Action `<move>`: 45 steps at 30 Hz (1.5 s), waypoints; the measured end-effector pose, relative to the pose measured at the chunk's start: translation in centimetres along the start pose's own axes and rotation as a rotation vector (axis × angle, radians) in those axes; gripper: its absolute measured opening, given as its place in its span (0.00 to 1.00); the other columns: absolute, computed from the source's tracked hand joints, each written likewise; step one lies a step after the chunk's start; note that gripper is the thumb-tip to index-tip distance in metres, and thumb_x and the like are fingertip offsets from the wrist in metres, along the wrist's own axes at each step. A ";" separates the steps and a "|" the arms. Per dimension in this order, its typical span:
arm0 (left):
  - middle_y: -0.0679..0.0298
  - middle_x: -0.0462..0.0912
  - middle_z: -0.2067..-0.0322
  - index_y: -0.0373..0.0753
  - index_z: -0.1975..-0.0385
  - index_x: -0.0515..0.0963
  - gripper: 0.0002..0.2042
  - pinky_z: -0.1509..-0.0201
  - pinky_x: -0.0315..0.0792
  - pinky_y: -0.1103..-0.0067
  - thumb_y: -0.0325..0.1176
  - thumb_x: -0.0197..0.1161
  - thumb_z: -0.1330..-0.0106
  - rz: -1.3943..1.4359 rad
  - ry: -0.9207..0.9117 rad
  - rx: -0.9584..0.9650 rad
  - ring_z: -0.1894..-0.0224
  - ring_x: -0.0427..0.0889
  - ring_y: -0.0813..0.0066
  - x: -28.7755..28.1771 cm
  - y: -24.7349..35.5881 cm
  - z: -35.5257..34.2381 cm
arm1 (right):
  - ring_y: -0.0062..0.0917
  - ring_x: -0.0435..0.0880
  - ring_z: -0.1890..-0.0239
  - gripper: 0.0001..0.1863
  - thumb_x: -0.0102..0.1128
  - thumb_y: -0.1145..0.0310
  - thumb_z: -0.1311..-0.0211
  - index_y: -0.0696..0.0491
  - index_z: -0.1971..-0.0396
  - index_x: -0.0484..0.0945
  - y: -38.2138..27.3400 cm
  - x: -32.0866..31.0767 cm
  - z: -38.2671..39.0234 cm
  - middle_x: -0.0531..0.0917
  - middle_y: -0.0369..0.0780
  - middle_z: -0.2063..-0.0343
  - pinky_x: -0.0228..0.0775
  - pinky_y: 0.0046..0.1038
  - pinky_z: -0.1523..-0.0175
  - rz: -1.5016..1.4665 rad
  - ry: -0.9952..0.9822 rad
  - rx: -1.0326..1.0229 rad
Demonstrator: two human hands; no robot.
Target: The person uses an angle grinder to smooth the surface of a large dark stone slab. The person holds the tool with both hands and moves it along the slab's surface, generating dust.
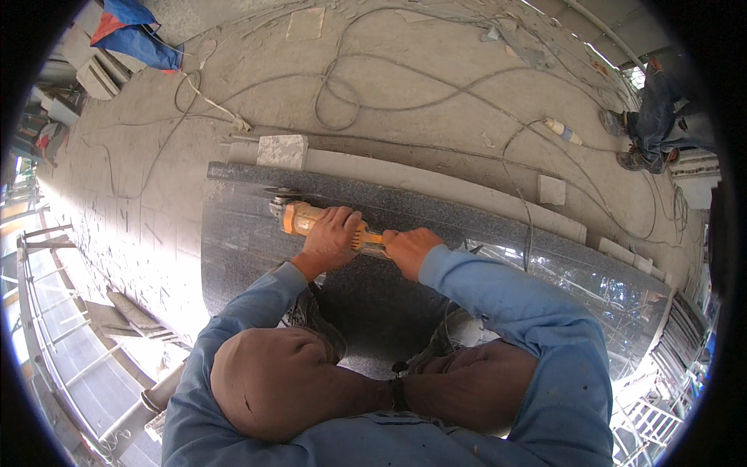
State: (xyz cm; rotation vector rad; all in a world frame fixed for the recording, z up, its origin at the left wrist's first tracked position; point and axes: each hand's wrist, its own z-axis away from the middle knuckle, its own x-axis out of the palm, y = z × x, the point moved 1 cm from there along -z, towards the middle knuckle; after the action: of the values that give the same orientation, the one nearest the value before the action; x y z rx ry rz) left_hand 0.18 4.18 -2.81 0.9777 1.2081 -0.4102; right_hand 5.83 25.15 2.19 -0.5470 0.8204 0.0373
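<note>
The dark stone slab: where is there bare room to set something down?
The slab looks bare at its left end, beside the grinder and left sleeve. Another bare patch lies between the cable and the slab's right end, though glare could hide small bits. The middle is crowded: the left hand and right hand grip the grinder there.

Near the frame's centre, a yellow grinder [302, 219] is gripped by the left hand [330, 243] and right hand [411, 251] over a dark slab [241, 233].

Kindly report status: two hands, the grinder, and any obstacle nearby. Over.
Left hand around orange grinder, right hand at its rear. Disc at dark slab, contact unclear. Cable crosses slab, right of both hands.
</note>
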 end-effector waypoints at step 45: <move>0.53 0.76 0.52 0.38 0.47 0.71 0.35 0.41 0.72 0.59 0.33 0.78 0.59 0.103 0.082 0.064 0.47 0.77 0.50 0.1 3.8 -0.8 | 0.43 0.88 0.63 0.13 0.59 0.72 0.40 0.59 0.56 0.74 -0.3 -2.2 5.4 0.86 0.51 0.65 0.81 0.42 0.59 0.005 -0.026 0.050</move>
State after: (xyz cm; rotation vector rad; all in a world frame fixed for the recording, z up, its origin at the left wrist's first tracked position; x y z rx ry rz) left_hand 2.53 6.99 -1.38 1.1162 1.2187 -0.3318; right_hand 8.06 27.81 6.87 -0.4964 0.7955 0.0281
